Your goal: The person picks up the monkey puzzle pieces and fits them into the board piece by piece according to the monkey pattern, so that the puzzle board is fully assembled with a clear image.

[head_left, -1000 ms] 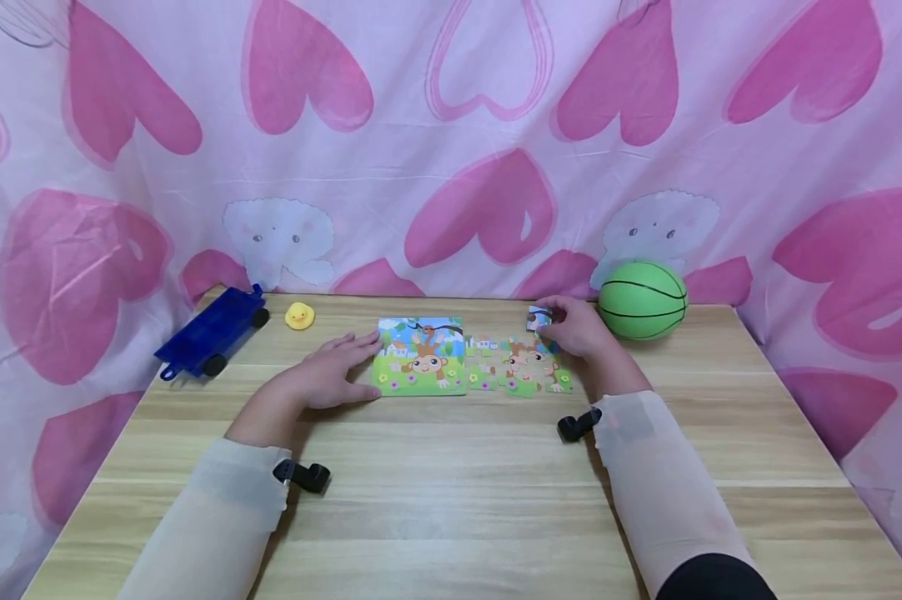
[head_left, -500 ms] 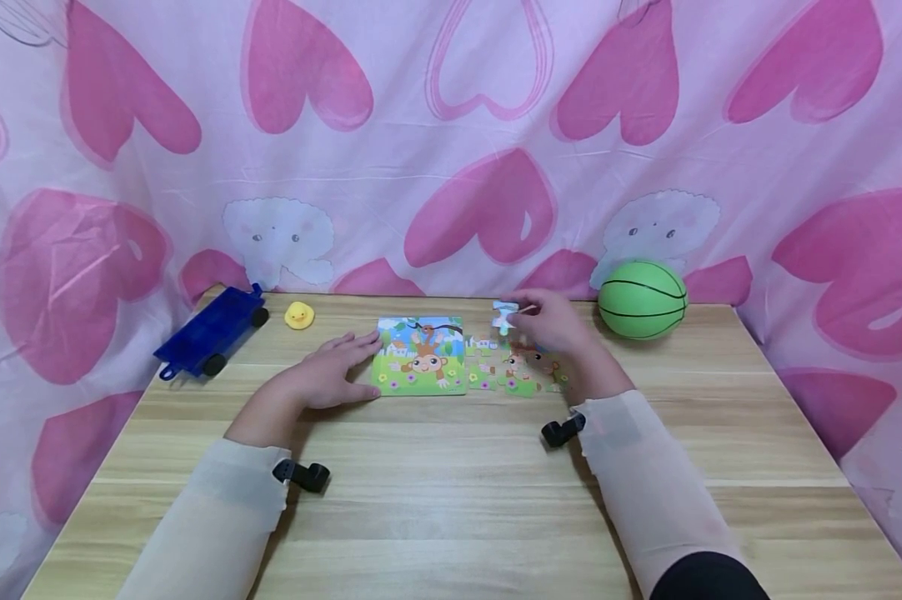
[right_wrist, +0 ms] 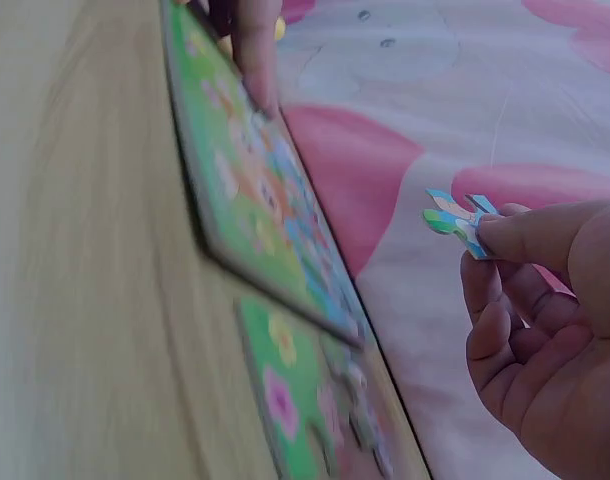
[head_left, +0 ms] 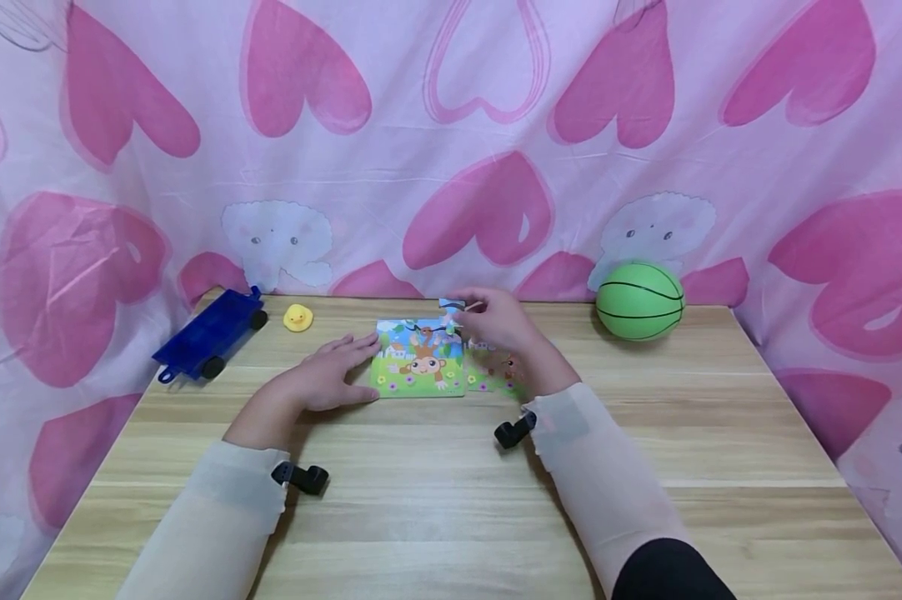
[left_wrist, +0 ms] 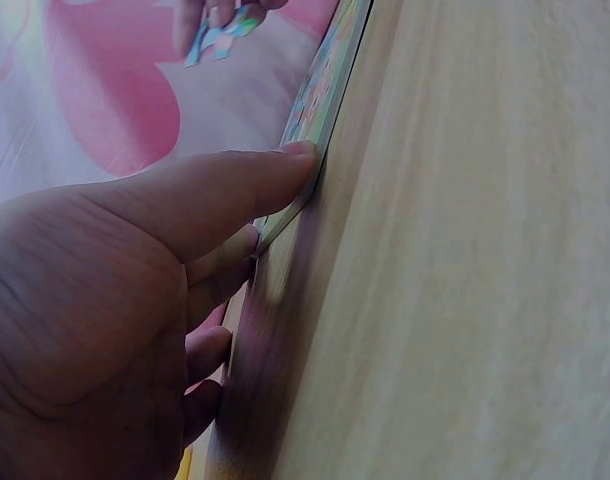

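My left hand rests at the left edge of a square puzzle board printed with an upside-down monkey. Its thumb and fingers lie fairly straight; in the left wrist view the thumb touches the board's near corner. With thumb and fingertips, my right hand pinches a jigsaw piece above the board's far right corner. That piece is blue, green and peach in the right wrist view and hangs clear of the board. Loose puzzle pieces lie right of the board, partly hidden beneath my right hand.
A blue toy cart and a yellow rubber duck stand at the back left. To the right sits a green ball with black lines. A pink heart-patterned cloth hangs behind the wooden table.
My right hand has carried the puzzle piece leftward, from above the loose pieces to over the board's far right corner. The left hand has stayed at the board's edge.
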Demonstrator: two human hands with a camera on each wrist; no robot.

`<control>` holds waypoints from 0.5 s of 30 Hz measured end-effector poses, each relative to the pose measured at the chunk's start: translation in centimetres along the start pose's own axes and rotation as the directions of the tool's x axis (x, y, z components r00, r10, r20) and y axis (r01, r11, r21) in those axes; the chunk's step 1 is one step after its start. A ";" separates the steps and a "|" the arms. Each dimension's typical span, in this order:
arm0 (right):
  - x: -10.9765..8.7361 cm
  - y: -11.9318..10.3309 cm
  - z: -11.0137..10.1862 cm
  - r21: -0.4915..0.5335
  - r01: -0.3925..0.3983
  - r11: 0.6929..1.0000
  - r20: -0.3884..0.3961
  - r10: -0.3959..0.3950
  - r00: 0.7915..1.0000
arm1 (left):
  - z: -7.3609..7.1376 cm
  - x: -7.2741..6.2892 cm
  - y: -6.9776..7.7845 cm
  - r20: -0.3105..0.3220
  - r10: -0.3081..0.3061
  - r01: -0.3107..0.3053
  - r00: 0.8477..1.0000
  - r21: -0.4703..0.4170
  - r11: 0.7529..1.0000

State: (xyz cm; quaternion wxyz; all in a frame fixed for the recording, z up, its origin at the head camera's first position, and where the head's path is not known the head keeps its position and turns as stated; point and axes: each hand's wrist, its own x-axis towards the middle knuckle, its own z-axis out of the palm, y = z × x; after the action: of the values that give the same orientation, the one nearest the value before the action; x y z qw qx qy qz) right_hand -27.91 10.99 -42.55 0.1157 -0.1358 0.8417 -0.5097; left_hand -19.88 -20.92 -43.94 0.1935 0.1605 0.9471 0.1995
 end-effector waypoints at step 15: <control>1.1 0.9 2.3 -0.119 -0.021 0.993 0.013 0.023 1.000 | 0.2 0.1 -0.1 0.000 -0.007 0.007 1.000 -0.010 1.000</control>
State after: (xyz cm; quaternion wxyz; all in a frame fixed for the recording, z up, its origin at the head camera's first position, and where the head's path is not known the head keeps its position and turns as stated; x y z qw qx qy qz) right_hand -28.29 9.14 -44.48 0.1191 -0.1369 0.8711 -0.4564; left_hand -19.90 -20.93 -44.15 0.1947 0.1564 0.9467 0.2036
